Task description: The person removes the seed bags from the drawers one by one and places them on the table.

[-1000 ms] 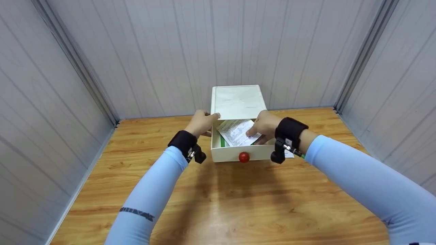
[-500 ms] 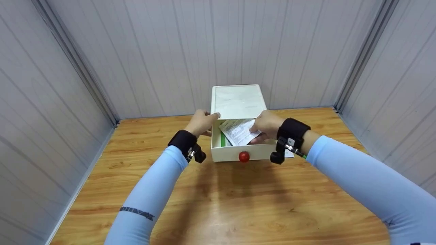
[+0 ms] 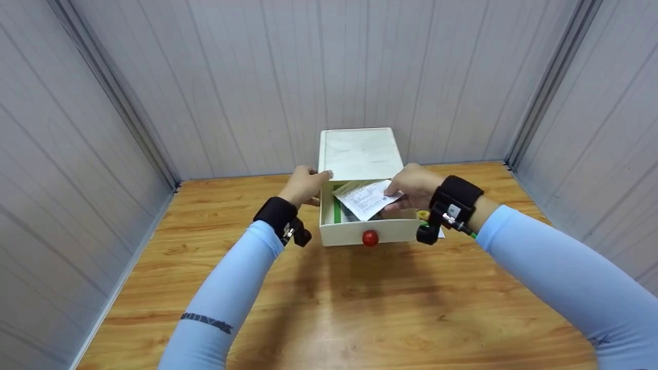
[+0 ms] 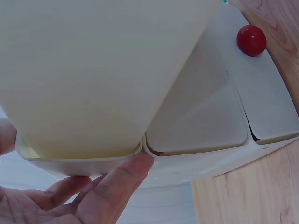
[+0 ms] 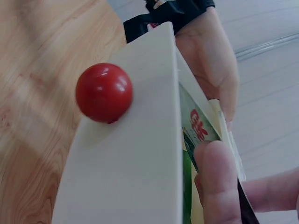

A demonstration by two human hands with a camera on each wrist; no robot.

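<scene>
A white drawer cabinet (image 3: 361, 154) stands against the back wall, its top drawer (image 3: 339, 235) pulled out, with a red knob (image 3: 370, 238) on the front. My left hand (image 3: 304, 186) grips the cabinet's front left edge, thumb on the top and fingers along the side. Over the open drawer my right hand (image 3: 414, 186) pinches a flat white printed packet (image 3: 366, 199) between thumb and fingers. In the right wrist view the packet's other face (image 5: 196, 123) shows green with red lettering. Green-edged flat items (image 3: 337, 210) lie inside the drawer below it.
Just right of the drawer, a partly hidden item with yellow and green print (image 3: 423, 216) lies on the wooden tabletop (image 3: 329, 308). Lower drawers (image 4: 201, 107) are closed in the left wrist view, one with a red knob (image 4: 251, 40). Pale panel walls enclose three sides.
My right hand has taken hold of the packet and moved slightly up and right, tilting it. More of the drawer's inside and the item beside it show. My left hand has stayed in place.
</scene>
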